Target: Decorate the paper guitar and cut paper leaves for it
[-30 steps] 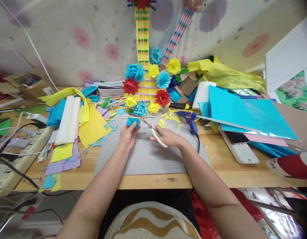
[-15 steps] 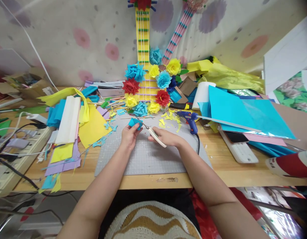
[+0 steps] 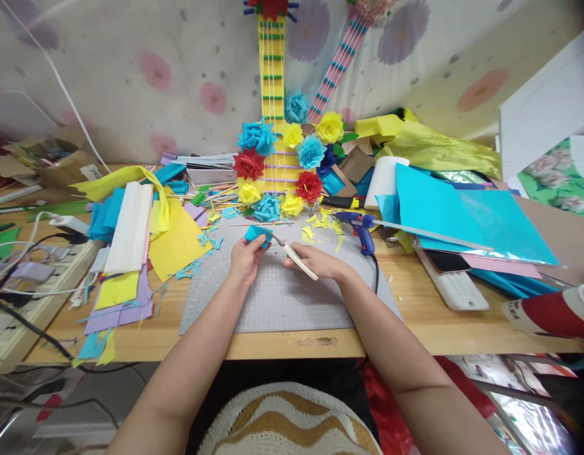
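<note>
My left hand [image 3: 247,258] pinches a small piece of blue paper [image 3: 257,235] above the grey cutting mat [image 3: 273,309]. White-handled scissors [image 3: 299,260] are in my right hand [image 3: 315,258], its fingers closed round the handles. The blades point left and meet the paper's right edge; whether they are cutting through it is too small to tell. Behind my hands stands a yellow paper guitar [image 3: 273,82] dressed with paper flowers, among them a blue flower [image 3: 267,207] and a red flower [image 3: 310,186].
Right of the mat lies a blue glue gun [image 3: 361,230] with its cord trailing down. Yellow scraps [image 3: 320,224] litter the mat's back. Blue sheets [image 3: 462,215], a white phone-like object [image 3: 457,287] and a red-and-white cup [image 3: 552,311] are at right. Crepe paper [image 3: 131,230] and a power strip [image 3: 45,297] occupy the left.
The scissors and my right hand have shifted very slightly to the right. My left hand keeps its hold on the blue paper in nearly the same place.
</note>
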